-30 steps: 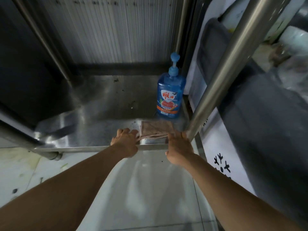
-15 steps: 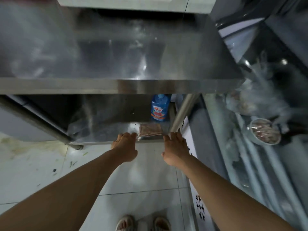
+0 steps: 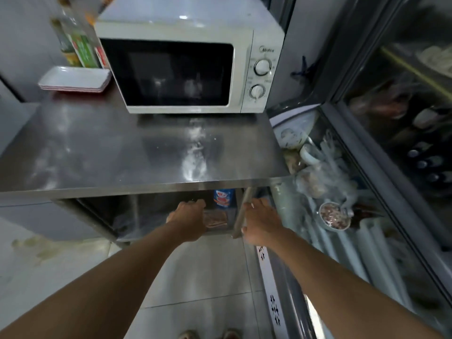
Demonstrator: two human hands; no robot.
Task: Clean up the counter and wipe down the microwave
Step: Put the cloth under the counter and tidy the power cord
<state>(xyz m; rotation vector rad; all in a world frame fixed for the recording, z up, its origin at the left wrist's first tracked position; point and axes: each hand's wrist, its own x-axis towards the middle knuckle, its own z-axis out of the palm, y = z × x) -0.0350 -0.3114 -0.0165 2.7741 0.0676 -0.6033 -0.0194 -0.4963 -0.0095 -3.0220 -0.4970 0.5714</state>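
Stainless steel fills the view, a two-level table [image 3: 137,152] with a white microwave [image 3: 186,67] standing at the back of its top, door shut; beside it on the left a stack of white plates [image 3: 74,78] and some bottles [image 3: 73,42], blurred; a pale smear of powder or reflection streaks the top in front of the oven, hard to say which; down on the lower shelf [image 3: 171,234] lies a folded brownish cloth [image 3: 216,220], near the front edge, with a blue soap bottle [image 3: 223,198] just behind it; to the right a glass-fronted display case [image 3: 367,192] holds bowls and wrapped food; both hands reach low toward that shelf; the left hand [image 3: 189,217] hovers just left of the cloth, fingers loosely extended, holding nothing that I can see; the right hand [image 3: 263,220] is spread by the table's front right leg [image 3: 242,211], fingers relaxed, whether it touches the leg I cannot tell, and it grips nothing; my read is that the cloth is parked below, neither hand on it; for wiping, the next move calls for a grip on that cloth and a lift clear of the table edge up to the microwave door and casing.
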